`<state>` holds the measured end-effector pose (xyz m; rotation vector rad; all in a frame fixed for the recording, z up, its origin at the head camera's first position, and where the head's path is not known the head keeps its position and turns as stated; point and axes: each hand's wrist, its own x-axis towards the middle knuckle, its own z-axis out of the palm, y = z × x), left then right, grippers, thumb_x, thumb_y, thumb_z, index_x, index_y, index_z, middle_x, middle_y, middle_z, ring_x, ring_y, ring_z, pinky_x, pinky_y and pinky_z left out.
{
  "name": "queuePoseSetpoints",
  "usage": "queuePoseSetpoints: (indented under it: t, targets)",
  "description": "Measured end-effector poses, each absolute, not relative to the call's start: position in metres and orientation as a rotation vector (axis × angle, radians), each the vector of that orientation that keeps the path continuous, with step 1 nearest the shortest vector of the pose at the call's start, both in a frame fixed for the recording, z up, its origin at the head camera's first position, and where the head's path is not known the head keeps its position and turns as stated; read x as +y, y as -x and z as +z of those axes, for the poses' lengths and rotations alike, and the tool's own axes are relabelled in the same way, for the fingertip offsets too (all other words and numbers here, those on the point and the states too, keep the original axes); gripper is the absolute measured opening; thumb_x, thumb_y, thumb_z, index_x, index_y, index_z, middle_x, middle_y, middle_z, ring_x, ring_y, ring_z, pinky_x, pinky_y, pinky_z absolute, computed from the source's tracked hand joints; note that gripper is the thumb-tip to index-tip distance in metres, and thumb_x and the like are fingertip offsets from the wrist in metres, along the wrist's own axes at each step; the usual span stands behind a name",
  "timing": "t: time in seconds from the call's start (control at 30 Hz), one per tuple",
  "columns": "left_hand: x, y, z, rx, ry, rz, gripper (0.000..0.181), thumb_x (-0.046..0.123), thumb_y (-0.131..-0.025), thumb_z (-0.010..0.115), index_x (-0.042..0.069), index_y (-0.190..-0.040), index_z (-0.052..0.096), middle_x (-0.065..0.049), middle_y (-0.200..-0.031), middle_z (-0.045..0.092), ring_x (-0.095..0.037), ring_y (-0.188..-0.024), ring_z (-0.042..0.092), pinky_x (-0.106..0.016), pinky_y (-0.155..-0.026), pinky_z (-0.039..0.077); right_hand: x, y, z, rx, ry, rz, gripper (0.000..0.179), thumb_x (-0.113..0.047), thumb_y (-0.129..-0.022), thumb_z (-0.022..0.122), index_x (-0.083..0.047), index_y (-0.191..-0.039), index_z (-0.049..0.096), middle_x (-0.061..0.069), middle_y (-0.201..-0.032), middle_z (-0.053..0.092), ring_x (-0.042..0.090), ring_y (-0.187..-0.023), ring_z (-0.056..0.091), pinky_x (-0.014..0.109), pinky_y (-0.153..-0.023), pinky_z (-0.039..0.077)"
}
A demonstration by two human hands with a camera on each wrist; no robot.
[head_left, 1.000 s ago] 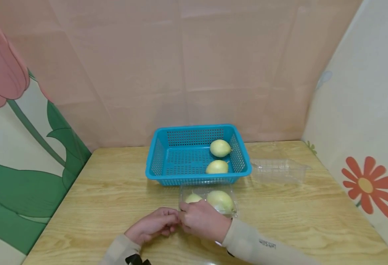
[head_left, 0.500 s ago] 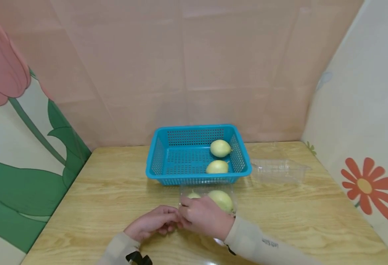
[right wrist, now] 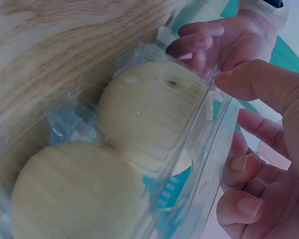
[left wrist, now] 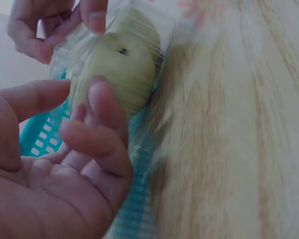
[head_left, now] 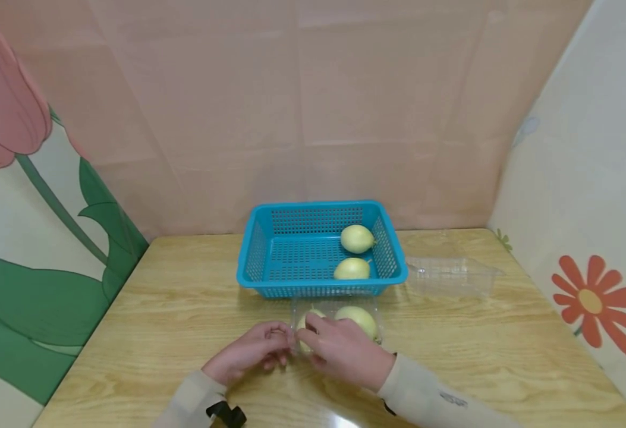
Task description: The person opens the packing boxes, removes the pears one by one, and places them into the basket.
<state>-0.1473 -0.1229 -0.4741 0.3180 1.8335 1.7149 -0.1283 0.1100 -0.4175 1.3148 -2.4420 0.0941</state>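
Note:
A clear plastic clamshell box (head_left: 339, 303) lies in front of the blue basket. Inside it are two pale yellow-green melons, one at the left (right wrist: 139, 109) and a larger one at the right (head_left: 358, 321). My left hand (head_left: 256, 351) is at the box's left end; in the left wrist view its thumb and a fingertip sit on either side of the plastic rim. My right hand (head_left: 342, 353) reaches over the near side and partly hides the left melon. From the right wrist view, its thumb (right wrist: 254, 82) meets the rim, with the other fingers curled beyond it.
Just behind the box stands a blue perforated basket (head_left: 291, 285) with two more pale melons (head_left: 356, 239) at its right side. Another clear plastic container (head_left: 452, 276) lies right of the basket. A pink-draped wall (head_left: 302, 119) backs the wooden table (head_left: 184, 297).
My right hand has shifted slightly right, opening a gap from the left hand and showing more of the left melon. The left hand is up slightly at the box's end.

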Motion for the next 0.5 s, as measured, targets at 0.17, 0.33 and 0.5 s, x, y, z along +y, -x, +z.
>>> queuePoseSetpoints:
  t: [0.17, 0.33, 0.5]
  targets:
    - [-0.1210, 0.1502, -0.4737, 1.798, -0.358, 1.755, 0.021, 0.015, -0.095, 0.063, 0.001, -0.109, 0.055, -0.002, -0.083, 0.064, -0.008, -0.062, 0.050, -0.018, -0.053, 0.041, 0.1148, 0.1278, -0.4201, -2.379, -1.296, 0.064, 0.038, -0.024, -0.073, 0.082, -0.021, -0.107, 0.066, -0.004, -0.099, 0.056, 0.006, -0.066, 0.053, 0.013, -0.048, 0.033]
    - [-0.1238, 0.1501, -0.4724, 1.765, -0.375, 1.763, 0.019, 0.012, -0.096, 0.061, 0.002, -0.108, 0.051, -0.001, -0.084, 0.063, -0.006, -0.059, 0.043, -0.018, -0.053, 0.038, 0.1179, 0.1263, -0.4209, -2.329, -1.312, 0.056, 0.039, -0.019, -0.071, 0.080, -0.020, -0.108, 0.068, -0.002, -0.101, 0.058, 0.009, -0.070, 0.057, 0.016, -0.048, 0.035]
    - [-0.1268, 0.1486, -0.4716, 1.728, -0.384, 1.762, 0.019, 0.011, -0.096, 0.062, 0.002, -0.109, 0.050, 0.001, -0.082, 0.062, -0.004, -0.057, 0.042, -0.017, -0.052, 0.038, 0.1200, 0.1260, -0.4177, -2.293, -1.326, 0.055, 0.039, -0.016, -0.068, 0.079, -0.020, -0.106, 0.069, -0.002, -0.100, 0.058, 0.009, -0.073, 0.058, 0.016, -0.048, 0.035]
